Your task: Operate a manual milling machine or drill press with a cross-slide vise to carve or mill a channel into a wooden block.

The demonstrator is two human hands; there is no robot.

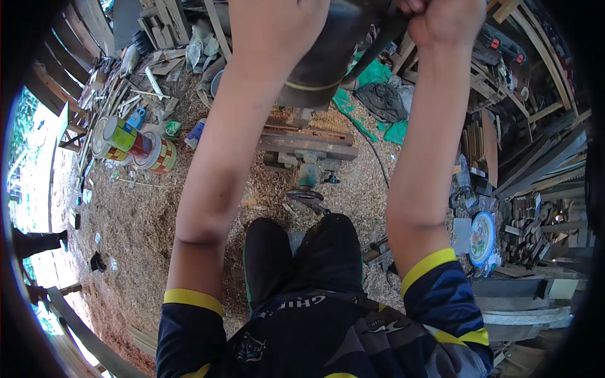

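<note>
Both my arms reach up to the top edge. My left hand [283,16] shows only its back and wrist; its fingers are cut off by the edge, beside a dark cylindrical machine body [324,60]. My right hand [438,22] is closed in a fist at the upper right, near a dark bar-like part [381,38]; what it grips is hidden. Below the machine body, a piece of wood [305,134] lies along the machine's work table [312,148]. A dark handwheel [307,200] with a crank sits under it, just ahead of my knees.
Wood shavings [132,233] cover the floor. Paint cans [157,154] stand at left near scrap wood. Green cloth [394,132] and a dark cable [378,157] lie right of the machine. A blue-rimmed oval plate [482,238] and stacked boards [542,170] are at right.
</note>
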